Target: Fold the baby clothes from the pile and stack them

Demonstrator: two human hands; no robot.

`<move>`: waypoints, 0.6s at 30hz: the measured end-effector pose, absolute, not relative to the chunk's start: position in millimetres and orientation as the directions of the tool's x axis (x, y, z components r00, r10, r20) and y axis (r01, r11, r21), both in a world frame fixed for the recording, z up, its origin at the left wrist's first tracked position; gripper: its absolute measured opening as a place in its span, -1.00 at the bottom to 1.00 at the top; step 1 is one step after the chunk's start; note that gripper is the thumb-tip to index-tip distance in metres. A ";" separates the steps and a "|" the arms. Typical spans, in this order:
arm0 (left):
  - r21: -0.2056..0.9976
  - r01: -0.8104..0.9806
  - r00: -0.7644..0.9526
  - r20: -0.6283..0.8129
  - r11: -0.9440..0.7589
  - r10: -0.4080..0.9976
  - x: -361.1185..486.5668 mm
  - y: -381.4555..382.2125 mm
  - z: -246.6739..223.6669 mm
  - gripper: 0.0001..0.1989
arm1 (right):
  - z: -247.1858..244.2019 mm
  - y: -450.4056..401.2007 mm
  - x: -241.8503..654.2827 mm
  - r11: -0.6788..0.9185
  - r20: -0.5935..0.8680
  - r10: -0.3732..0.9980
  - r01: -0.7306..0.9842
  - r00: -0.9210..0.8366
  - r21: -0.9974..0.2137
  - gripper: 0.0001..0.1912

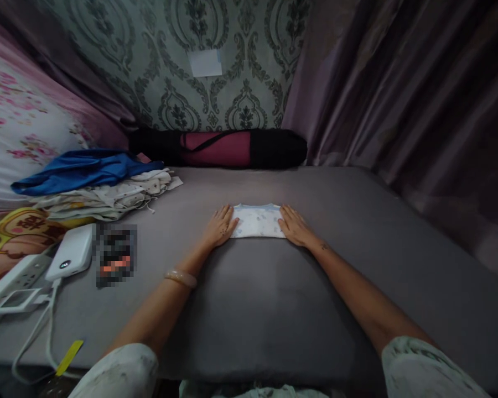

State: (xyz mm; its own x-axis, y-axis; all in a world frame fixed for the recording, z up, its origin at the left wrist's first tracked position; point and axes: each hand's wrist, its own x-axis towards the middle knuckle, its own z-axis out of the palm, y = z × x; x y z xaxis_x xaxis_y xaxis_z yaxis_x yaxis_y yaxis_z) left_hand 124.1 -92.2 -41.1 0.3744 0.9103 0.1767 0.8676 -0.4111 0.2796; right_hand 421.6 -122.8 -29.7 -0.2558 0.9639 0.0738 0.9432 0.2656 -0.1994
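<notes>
A small folded white cloth point(259, 222) with a faint pattern and a light blue edge along its far side lies flat on the grey surface point(257, 287). On its left end rests my left hand point(222, 225), palm down with the fingers stretched forward and a bangle on the wrist. My right hand point(294, 224) lies the same way on the cloth's right end. Both hands are open and press flat rather than grip. The middle of the cloth shows between them.
Left: a pile of clothes point(103, 193) with a blue garment point(87, 171) on top, a white power bank point(72, 251), a power strip point(12, 284), cables and a pixelated object point(117, 256). A black and maroon long bag point(219, 148) lies along the patterned wall; curtains point(357, 83) hang right.
</notes>
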 end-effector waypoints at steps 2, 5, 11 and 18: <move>0.294 0.865 0.368 0.181 -0.407 0.912 123.1 -93.3 -41.2 -0.40 | -30.5 -122.8 422.6 0.268 0.059 0.964 0.943 -0.261 -0.199 -0.31; 0.336 0.860 0.310 0.254 -0.384 0.916 123.1 -96.4 -38.4 -0.44 | -23.5 -124.2 418.2 0.253 0.040 0.967 0.953 -0.250 -0.168 -0.32; 0.449 0.796 0.221 0.411 -0.407 0.884 112.2 -103.5 -38.9 -0.53 | -12.8 -129.3 394.4 0.247 0.140 0.963 0.959 -0.228 -0.137 -0.33; 0.474 0.787 0.206 0.403 -0.395 0.892 103.6 -98.7 -48.7 -0.60 | -23.0 -126.1 392.0 0.217 0.079 0.975 0.964 -0.207 -0.155 -0.29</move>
